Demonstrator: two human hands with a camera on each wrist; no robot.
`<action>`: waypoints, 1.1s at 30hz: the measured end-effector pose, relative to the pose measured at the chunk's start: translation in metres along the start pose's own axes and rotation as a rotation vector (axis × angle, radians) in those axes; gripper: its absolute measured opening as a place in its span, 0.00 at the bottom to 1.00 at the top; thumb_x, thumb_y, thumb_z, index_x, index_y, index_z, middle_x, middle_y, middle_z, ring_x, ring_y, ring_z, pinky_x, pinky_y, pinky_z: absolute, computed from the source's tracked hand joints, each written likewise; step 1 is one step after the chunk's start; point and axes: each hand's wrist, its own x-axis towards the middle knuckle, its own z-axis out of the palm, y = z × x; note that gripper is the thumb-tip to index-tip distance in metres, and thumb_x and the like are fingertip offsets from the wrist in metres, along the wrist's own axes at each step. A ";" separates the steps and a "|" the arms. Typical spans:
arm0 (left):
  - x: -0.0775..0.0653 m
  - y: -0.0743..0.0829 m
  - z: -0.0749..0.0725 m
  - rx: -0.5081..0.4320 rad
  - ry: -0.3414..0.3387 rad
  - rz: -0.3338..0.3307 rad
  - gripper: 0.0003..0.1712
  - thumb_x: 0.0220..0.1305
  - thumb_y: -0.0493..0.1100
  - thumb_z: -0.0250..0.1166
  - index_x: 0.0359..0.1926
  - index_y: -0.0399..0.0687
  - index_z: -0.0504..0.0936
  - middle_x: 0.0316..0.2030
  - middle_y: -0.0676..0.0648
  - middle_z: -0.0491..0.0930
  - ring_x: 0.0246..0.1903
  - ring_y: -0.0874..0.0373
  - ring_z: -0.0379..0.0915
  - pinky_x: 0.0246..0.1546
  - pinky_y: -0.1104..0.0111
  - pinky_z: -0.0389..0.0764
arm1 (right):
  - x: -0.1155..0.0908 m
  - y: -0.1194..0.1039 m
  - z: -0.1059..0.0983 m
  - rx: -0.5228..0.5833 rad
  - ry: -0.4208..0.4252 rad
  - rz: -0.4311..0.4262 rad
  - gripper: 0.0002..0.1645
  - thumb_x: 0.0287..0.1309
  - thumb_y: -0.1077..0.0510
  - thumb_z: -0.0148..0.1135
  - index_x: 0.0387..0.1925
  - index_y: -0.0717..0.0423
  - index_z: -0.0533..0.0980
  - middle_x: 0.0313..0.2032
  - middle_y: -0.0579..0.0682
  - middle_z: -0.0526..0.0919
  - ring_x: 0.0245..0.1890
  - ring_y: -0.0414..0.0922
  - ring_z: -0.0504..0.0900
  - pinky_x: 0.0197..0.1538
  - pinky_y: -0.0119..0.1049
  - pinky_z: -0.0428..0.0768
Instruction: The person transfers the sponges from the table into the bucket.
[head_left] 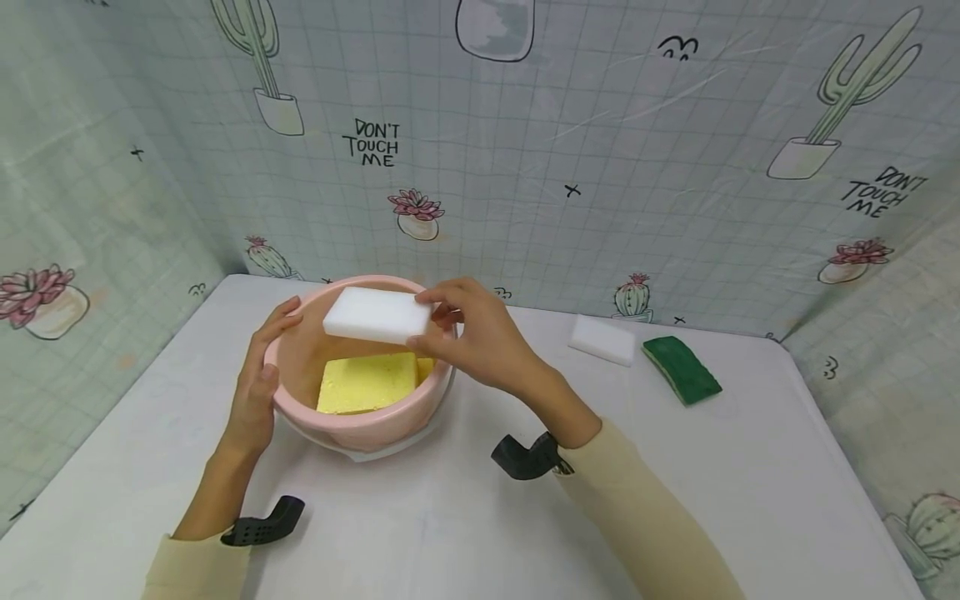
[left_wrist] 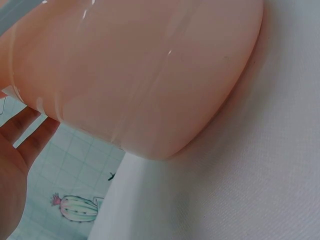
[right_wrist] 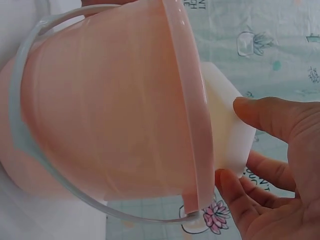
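My right hand [head_left: 483, 333] pinches one end of a white sponge block [head_left: 375, 314] between thumb and fingers, holding it over the mouth of a pink bucket [head_left: 360, 429]. In the right wrist view the white sponge juts out past the bucket's rim [right_wrist: 192, 100], with the thumb on one face and fingertips along its edge. My left hand [head_left: 255, 392] rests against the bucket's left side, its fingers fairly straight along the rim. Inside the bucket lies a yellow sponge [head_left: 367, 383], and a bit of another yellow piece shows beside it.
Another white sponge block [head_left: 602, 340] lies on the white table [head_left: 465, 525] to the right, beside a green scouring pad [head_left: 681, 369]. The bucket's pale handle [right_wrist: 55, 177] hangs down along its side. A cactus-printed cloth [head_left: 525, 225] rises behind the table.
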 end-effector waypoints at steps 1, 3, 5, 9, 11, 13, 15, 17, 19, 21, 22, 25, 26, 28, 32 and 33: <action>0.000 0.000 0.000 0.001 0.000 -0.003 0.33 0.67 0.56 0.48 0.67 0.41 0.64 0.72 0.45 0.52 0.71 0.49 0.42 0.68 0.58 0.47 | 0.001 -0.001 0.000 -0.001 -0.004 0.010 0.26 0.49 0.56 0.73 0.51 0.59 0.78 0.49 0.51 0.73 0.43 0.42 0.77 0.47 0.29 0.78; 0.000 0.001 0.000 0.005 0.000 -0.011 0.34 0.67 0.56 0.48 0.67 0.41 0.64 0.72 0.45 0.51 0.71 0.49 0.42 0.68 0.57 0.48 | 0.002 -0.002 0.001 -0.001 -0.010 0.029 0.26 0.49 0.55 0.73 0.51 0.58 0.78 0.48 0.50 0.74 0.42 0.42 0.77 0.46 0.29 0.78; 0.001 0.002 0.000 0.019 -0.001 -0.024 0.34 0.67 0.56 0.49 0.67 0.42 0.64 0.72 0.47 0.51 0.71 0.50 0.42 0.68 0.57 0.50 | 0.004 -0.002 0.002 0.001 -0.013 0.043 0.26 0.49 0.54 0.73 0.51 0.58 0.79 0.47 0.50 0.75 0.41 0.42 0.77 0.45 0.29 0.78; 0.001 0.003 0.000 0.043 -0.002 -0.043 0.34 0.67 0.57 0.49 0.67 0.43 0.64 0.72 0.49 0.51 0.71 0.51 0.42 0.67 0.56 0.53 | 0.008 -0.002 0.003 -0.009 -0.023 0.062 0.24 0.50 0.54 0.72 0.50 0.56 0.79 0.43 0.50 0.75 0.38 0.42 0.77 0.43 0.29 0.78; 0.001 0.003 0.000 0.048 -0.003 -0.046 0.34 0.66 0.58 0.49 0.67 0.43 0.64 0.72 0.49 0.51 0.71 0.51 0.42 0.67 0.56 0.53 | 0.010 -0.002 0.004 -0.012 -0.033 0.068 0.24 0.50 0.54 0.72 0.50 0.56 0.80 0.42 0.50 0.75 0.38 0.42 0.77 0.42 0.29 0.78; 0.001 0.004 0.000 0.041 -0.004 -0.045 0.34 0.67 0.57 0.49 0.67 0.42 0.64 0.72 0.49 0.51 0.71 0.50 0.41 0.67 0.56 0.53 | 0.012 -0.002 0.005 -0.024 -0.045 0.077 0.24 0.50 0.53 0.72 0.50 0.55 0.80 0.41 0.50 0.76 0.37 0.42 0.76 0.41 0.29 0.77; 0.001 0.004 0.000 0.041 -0.004 -0.047 0.34 0.66 0.57 0.49 0.67 0.42 0.64 0.72 0.49 0.51 0.71 0.50 0.42 0.67 0.57 0.53 | 0.014 -0.002 0.006 -0.051 -0.065 0.087 0.25 0.50 0.52 0.72 0.50 0.55 0.80 0.42 0.50 0.76 0.37 0.42 0.75 0.40 0.29 0.77; 0.001 0.005 -0.001 0.046 -0.002 -0.050 0.34 0.66 0.57 0.49 0.67 0.42 0.64 0.72 0.49 0.51 0.71 0.51 0.42 0.67 0.57 0.54 | 0.017 -0.003 0.007 -0.089 -0.087 0.098 0.25 0.50 0.50 0.71 0.50 0.54 0.80 0.43 0.49 0.75 0.38 0.42 0.74 0.40 0.29 0.76; 0.000 0.005 -0.001 0.051 0.000 -0.053 0.34 0.66 0.57 0.49 0.67 0.43 0.64 0.72 0.49 0.52 0.71 0.51 0.42 0.67 0.58 0.54 | 0.020 -0.003 0.007 -0.125 -0.113 0.105 0.26 0.50 0.49 0.71 0.50 0.55 0.80 0.43 0.49 0.75 0.38 0.43 0.74 0.39 0.29 0.76; 0.000 0.004 -0.001 0.051 0.000 -0.053 0.34 0.66 0.57 0.49 0.67 0.43 0.64 0.72 0.49 0.52 0.71 0.51 0.42 0.67 0.58 0.55 | 0.023 -0.004 0.008 -0.151 -0.135 0.112 0.26 0.51 0.48 0.71 0.50 0.55 0.80 0.43 0.49 0.75 0.39 0.43 0.75 0.39 0.29 0.76; 0.000 0.004 -0.001 0.050 0.000 -0.051 0.34 0.66 0.57 0.49 0.67 0.42 0.64 0.72 0.49 0.52 0.71 0.51 0.42 0.67 0.59 0.55 | 0.025 -0.005 0.009 -0.156 -0.145 0.114 0.26 0.51 0.49 0.71 0.50 0.56 0.80 0.43 0.50 0.75 0.39 0.44 0.75 0.39 0.29 0.76; 0.000 0.003 -0.002 0.041 -0.001 -0.043 0.34 0.66 0.57 0.49 0.67 0.42 0.64 0.72 0.48 0.51 0.71 0.51 0.41 0.67 0.59 0.54 | 0.027 -0.006 0.010 -0.154 -0.168 0.119 0.26 0.51 0.49 0.71 0.50 0.57 0.80 0.43 0.50 0.76 0.40 0.44 0.76 0.39 0.29 0.77; 0.000 0.003 -0.001 0.038 -0.003 -0.039 0.34 0.67 0.57 0.49 0.67 0.42 0.64 0.72 0.48 0.51 0.71 0.51 0.41 0.67 0.59 0.54 | 0.027 -0.006 0.011 -0.148 -0.174 0.120 0.26 0.51 0.49 0.71 0.50 0.57 0.80 0.43 0.50 0.76 0.39 0.44 0.76 0.38 0.29 0.77; 0.000 0.003 -0.001 0.032 -0.006 -0.033 0.34 0.67 0.57 0.49 0.67 0.42 0.64 0.72 0.48 0.51 0.71 0.51 0.41 0.67 0.59 0.53 | 0.028 -0.006 0.012 -0.147 -0.183 0.120 0.26 0.51 0.50 0.71 0.51 0.57 0.79 0.44 0.50 0.76 0.39 0.43 0.76 0.39 0.28 0.77; 0.000 0.002 0.000 0.017 -0.008 -0.018 0.33 0.67 0.56 0.48 0.66 0.41 0.64 0.72 0.46 0.51 0.71 0.50 0.41 0.68 0.58 0.51 | 0.028 -0.007 0.014 -0.177 -0.200 0.118 0.26 0.52 0.49 0.70 0.51 0.58 0.79 0.44 0.49 0.76 0.40 0.41 0.75 0.39 0.28 0.76; 0.000 0.001 0.000 0.020 -0.007 -0.017 0.33 0.67 0.56 0.48 0.66 0.41 0.64 0.72 0.46 0.51 0.71 0.50 0.41 0.68 0.58 0.52 | 0.029 -0.008 0.014 -0.190 -0.204 0.119 0.26 0.53 0.49 0.70 0.51 0.57 0.79 0.44 0.49 0.76 0.40 0.41 0.75 0.39 0.28 0.76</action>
